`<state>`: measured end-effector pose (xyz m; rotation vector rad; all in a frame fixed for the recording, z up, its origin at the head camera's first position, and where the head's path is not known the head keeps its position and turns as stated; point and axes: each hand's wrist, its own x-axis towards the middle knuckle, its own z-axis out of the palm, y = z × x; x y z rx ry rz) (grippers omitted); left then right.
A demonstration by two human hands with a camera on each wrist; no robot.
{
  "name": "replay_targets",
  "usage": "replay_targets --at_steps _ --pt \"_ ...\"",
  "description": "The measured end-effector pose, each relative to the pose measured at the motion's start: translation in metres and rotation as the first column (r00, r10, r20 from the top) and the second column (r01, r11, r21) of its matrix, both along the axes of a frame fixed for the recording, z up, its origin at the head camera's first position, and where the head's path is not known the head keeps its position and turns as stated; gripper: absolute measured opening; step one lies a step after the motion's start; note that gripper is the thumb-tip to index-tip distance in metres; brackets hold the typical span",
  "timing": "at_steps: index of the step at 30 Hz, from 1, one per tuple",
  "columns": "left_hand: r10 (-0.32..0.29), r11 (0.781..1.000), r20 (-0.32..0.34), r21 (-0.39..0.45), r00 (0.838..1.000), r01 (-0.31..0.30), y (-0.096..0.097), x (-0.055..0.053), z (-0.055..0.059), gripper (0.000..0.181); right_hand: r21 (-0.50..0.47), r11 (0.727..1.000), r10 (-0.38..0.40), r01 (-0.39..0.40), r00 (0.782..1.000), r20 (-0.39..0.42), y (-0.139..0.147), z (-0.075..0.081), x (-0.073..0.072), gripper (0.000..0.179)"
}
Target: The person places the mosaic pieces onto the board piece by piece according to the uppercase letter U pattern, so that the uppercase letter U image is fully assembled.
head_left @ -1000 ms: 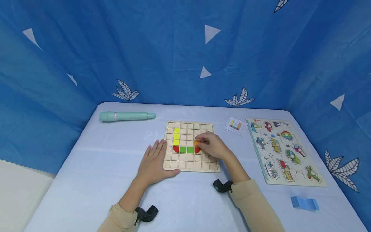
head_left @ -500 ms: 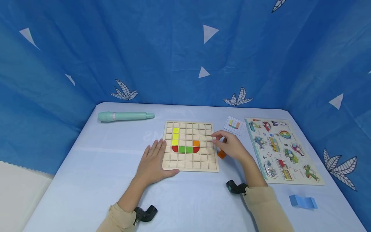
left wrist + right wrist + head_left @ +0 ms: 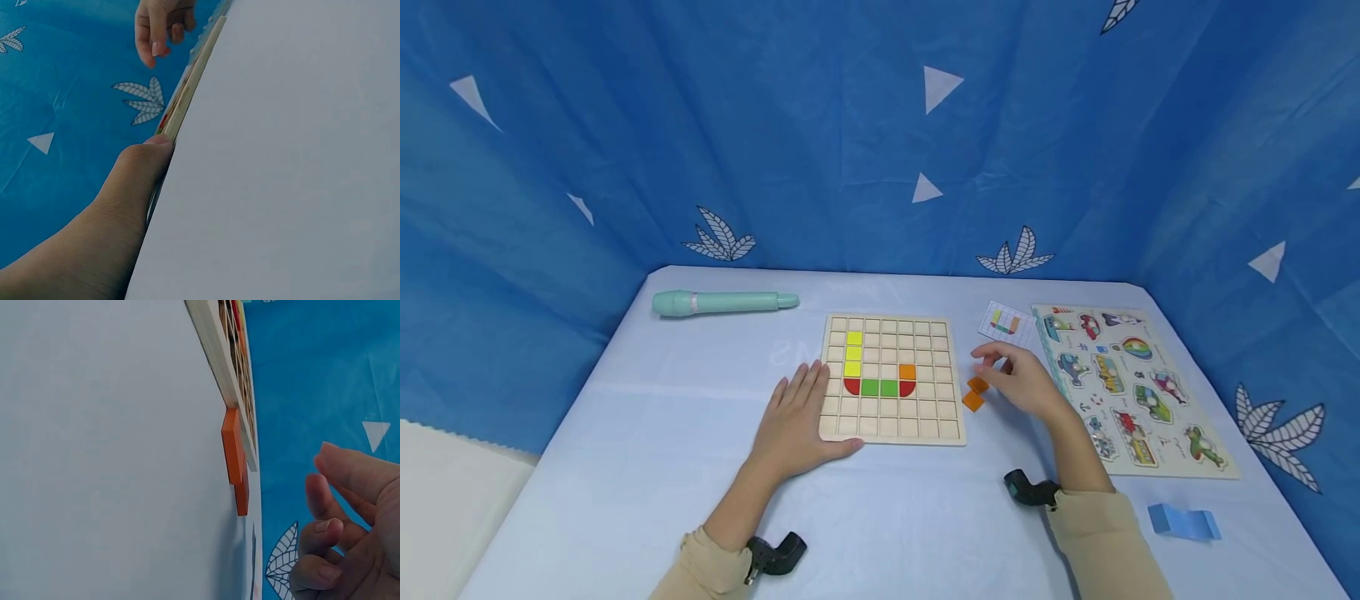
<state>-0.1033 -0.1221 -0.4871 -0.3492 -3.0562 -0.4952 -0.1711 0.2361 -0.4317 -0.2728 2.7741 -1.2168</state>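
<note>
My left hand (image 3: 793,421) lies flat at the left edge of a wooden grid board (image 3: 925,425), fingers straight and thumb along its near edge. Set in the board are yellow squares (image 3: 853,352), green squares (image 3: 879,388), a red rounded piece (image 3: 852,387) at each end of the green row, and one orange square (image 3: 907,372). Two loose orange squares (image 3: 973,401) lie on the table just right of the board. Above and right of them hovers my right hand (image 3: 1022,379), fingers loosely bent, with nothing between thumb and index finger in the right wrist view.
A small pattern card (image 3: 1006,324) lies behind my right hand. Farther right is a picture puzzle board (image 3: 1138,392), with a blue curved block (image 3: 1184,522) nearer me. A mint-green microphone-shaped object (image 3: 726,303) lies at the back left. Blue cloth (image 3: 850,150) hangs behind the table.
My right hand has left the orange square on the board and moved right, past the board's edge. Two loose orange squares have come into sight. The left hand stays where it was.
</note>
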Motion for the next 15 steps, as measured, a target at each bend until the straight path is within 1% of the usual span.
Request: replay_targets --at_steps 15 --pt "0.000 1.000 0.005 0.003 1.000 0.000 -0.0001 -0.0001 0.0007 0.123 -0.002 1.000 0.000 0.000 1.000 0.030 0.0076 -0.0080 -0.0010 0.026"
